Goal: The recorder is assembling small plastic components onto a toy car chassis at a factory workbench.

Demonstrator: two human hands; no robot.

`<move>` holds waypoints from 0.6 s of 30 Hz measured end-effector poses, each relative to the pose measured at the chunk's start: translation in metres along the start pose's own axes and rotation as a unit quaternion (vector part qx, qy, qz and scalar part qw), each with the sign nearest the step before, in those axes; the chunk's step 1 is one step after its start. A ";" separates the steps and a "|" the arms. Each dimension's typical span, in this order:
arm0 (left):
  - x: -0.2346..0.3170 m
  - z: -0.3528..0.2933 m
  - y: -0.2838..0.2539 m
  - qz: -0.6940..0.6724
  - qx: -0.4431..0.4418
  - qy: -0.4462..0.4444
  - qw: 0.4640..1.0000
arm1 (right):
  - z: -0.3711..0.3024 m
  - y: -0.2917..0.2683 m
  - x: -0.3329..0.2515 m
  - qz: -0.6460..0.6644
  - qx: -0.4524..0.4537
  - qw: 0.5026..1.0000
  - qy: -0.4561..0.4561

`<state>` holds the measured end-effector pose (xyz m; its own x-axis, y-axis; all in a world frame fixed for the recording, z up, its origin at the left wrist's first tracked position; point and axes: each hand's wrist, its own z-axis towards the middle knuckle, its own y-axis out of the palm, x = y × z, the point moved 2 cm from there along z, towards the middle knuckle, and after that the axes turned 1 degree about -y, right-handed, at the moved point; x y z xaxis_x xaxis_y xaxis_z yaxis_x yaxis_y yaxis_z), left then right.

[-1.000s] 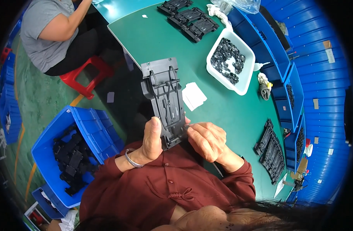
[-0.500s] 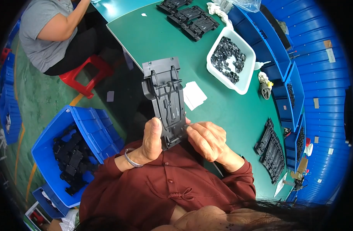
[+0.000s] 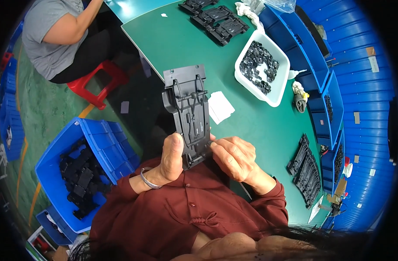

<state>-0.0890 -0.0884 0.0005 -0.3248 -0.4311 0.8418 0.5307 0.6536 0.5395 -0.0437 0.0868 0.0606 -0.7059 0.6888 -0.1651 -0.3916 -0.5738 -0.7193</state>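
Note:
A long black plastic toy-car chassis (image 3: 192, 117) is held up in front of my chest, tilted slightly, with its moulded side facing me. My left hand (image 3: 170, 156) grips its lower left edge, thumb along the side; the other fingers are hidden behind it. At the lower right edge, my right hand (image 3: 233, 157) has its fingers curled and pinched against the chassis. Whether a small piece is between those fingertips cannot be seen. Just right of the chassis, a stack of white cards (image 3: 220, 107) lies on the green table (image 3: 255, 130).
A white tub (image 3: 275, 98) of small black parts stands on the table. More black chassis (image 3: 220, 24) lie at the far end, others (image 3: 304, 172) at right. Blue bins (image 3: 318, 113) line the right edge. A blue crate (image 3: 88, 139) of black parts is at left; a person (image 3: 55, 39) sits beyond.
The chassis has shifted very slightly to the right in the picture. Both hands keep the same hold, and the rest is essentially unchanged.

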 end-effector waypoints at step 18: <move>-0.003 0.001 0.000 -0.015 0.030 0.035 0.999 | 0.001 0.003 0.005 0.074 -0.010 0.995 0.060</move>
<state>-0.0888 -0.0861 -0.0023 -0.2832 -0.4912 0.8237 0.4740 0.6750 0.5655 -0.0493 0.0885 0.0588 -0.6792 0.6461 -0.3482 -0.2756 -0.6642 -0.6949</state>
